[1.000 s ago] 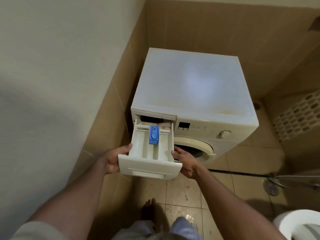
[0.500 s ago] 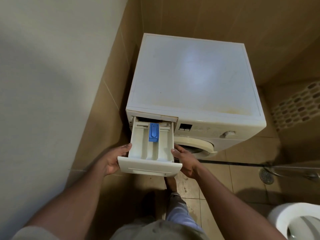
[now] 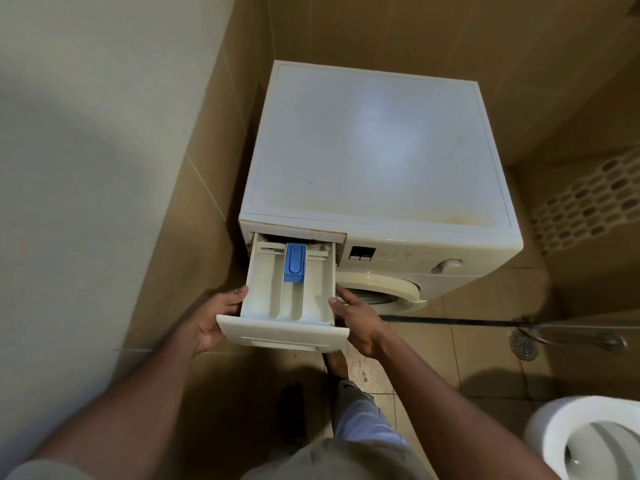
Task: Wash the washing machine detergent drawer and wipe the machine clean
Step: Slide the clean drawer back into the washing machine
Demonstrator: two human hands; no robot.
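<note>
A white front-loading washing machine [image 3: 374, 157] stands in a tiled corner, its top stained yellow near the front edge. Its white detergent drawer [image 3: 277, 336] is pulled far out of the slot at the upper left of the front panel. The drawer has three compartments and a blue siphon cap [image 3: 294, 262] in the middle one. My left hand [image 3: 211, 320] grips the drawer's left side near the front. My right hand [image 3: 353, 320] grips its right side. The drawer's back end still sits in the slot.
A wall is close on the left. The control panel with a dial [image 3: 448, 265] and the round door [image 3: 381, 289] are right of the drawer. A toilet [image 3: 585, 441] sits bottom right, a floor drain [image 3: 523, 344] and a hose [image 3: 450, 320] on the tiles. My legs are below.
The view has moved closer over the machine. The drawer sits slightly further into the slot than one second ago; both hands keep their grip on its sides.
</note>
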